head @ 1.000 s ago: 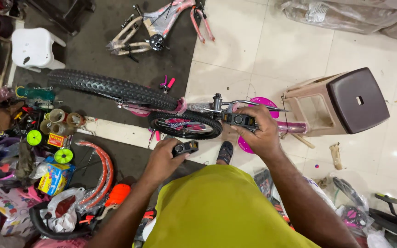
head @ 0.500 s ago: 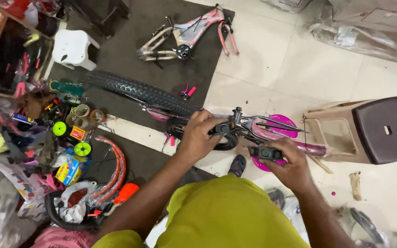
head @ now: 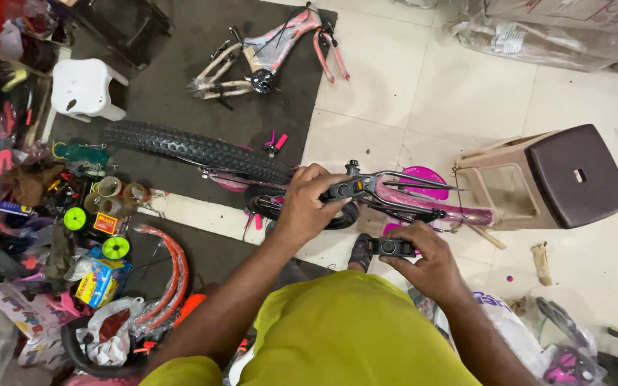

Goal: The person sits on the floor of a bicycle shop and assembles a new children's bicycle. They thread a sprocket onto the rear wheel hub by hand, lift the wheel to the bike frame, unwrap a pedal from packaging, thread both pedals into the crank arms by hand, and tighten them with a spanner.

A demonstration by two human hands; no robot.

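Lowest in the frame, at the centre right, the right hand [head: 423, 261] is closed around a small black pedal [head: 390, 247], with the fingers curled over it and the flat face of the pedal turned up to the camera. The pedal is loose in this hand and is not joined to anything.

A little higher, at the centre, the left hand [head: 307, 204] is clenched on a black part [head: 346, 189] of the pink bike [head: 409, 196], which lies on its side across the middle of the frame. I cannot tell if this part is a second pedal or the end of the crank. The two hands are near each other but do not touch.

The step in hand, as I judge it, is fitting the pedal on the bike. The next move calls for bringing the pedal up to the crank, setting its thread straight into the hole, and keeping the crank steady with the left hand.

Farther, at the centre left, the black tyre [head: 194, 149] lies on the dark mat [head: 173, 78]. At the right stands a brown stool [head: 574, 175], just beside the bike. At the top centre lies a bare frame [head: 273, 50].
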